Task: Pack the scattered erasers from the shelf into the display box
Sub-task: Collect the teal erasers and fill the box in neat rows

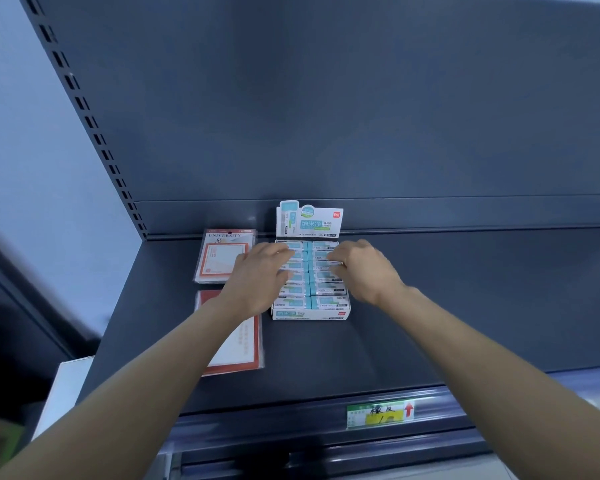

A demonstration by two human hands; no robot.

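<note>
The left hand (257, 275) is lying flat and released, fingers stretched across the left column of erasers (326, 289), and it is looking like a steadying press so the row is not lifting while the other side gets worked. The right hand (357, 268) is arching over the right column with fingers curled down onto one eraser; whether it is gripping that eraser or only nudging it level, I cannot tell (the fingertips are hiding the contact). Both wrists are angling inward, forearms reaching up and forward from the bottom corners.

Moving outward, the erasers are sitting in two neat columns inside the display box (309, 313), labels up, and packing is looking nearly finished. Its header card (309, 220) is standing upright at the back, against the rear panel. The box is resting on the dark shelf (465, 306), just beside two certificate packs (222, 258) on its left. A price label (381, 412) is sitting on the shelf's front rail.
</note>
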